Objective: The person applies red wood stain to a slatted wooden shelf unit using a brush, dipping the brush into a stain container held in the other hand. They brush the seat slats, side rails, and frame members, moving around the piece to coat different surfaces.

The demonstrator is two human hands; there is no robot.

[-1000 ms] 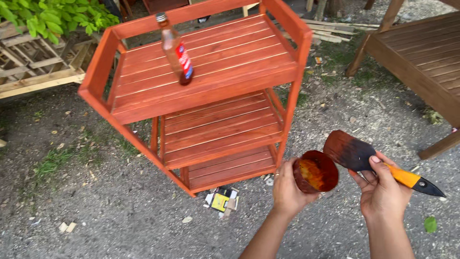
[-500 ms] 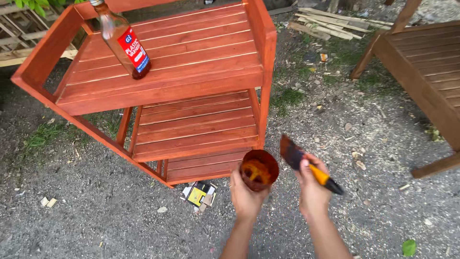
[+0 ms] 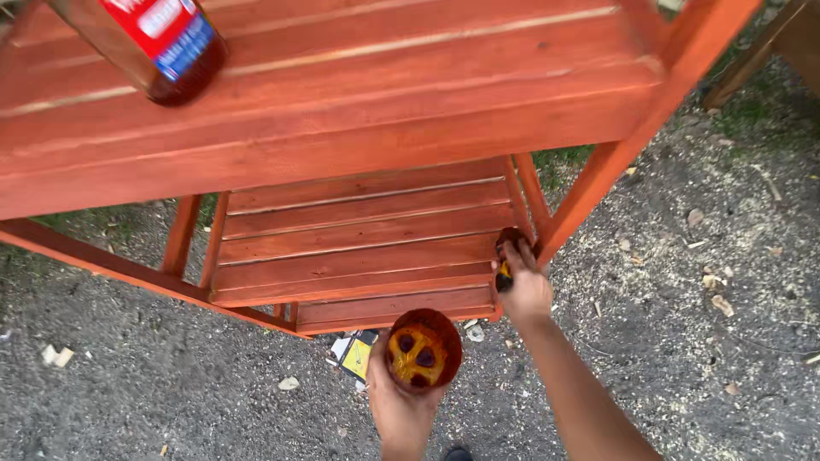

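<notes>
My left hand (image 3: pixel 400 410) holds a small round cup (image 3: pixel 423 348) of orange-brown stain, low in the middle of the view. My right hand (image 3: pixel 524 286) grips a paintbrush (image 3: pixel 506 256) with a yellow and black handle. Its bristles press on the right end of the middle shelf (image 3: pixel 359 243) of a red-stained wooden shelf rack (image 3: pixel 359 128), close to the right front post (image 3: pixel 589 192). A dark bottle (image 3: pixel 145 43) with a red and blue label stands on the top shelf at upper left.
The rack stands on grey gravel ground (image 3: pixel 700 324) with wood chips scattered about. A small yellow and black package (image 3: pixel 359 354) lies under the bottom shelf. Part of another wooden piece (image 3: pixel 781 43) shows at the top right.
The camera has come much closer to the rack. My right hand has moved up and forward, bringing the brush onto the middle shelf. The cup has stayed low in my left hand.
</notes>
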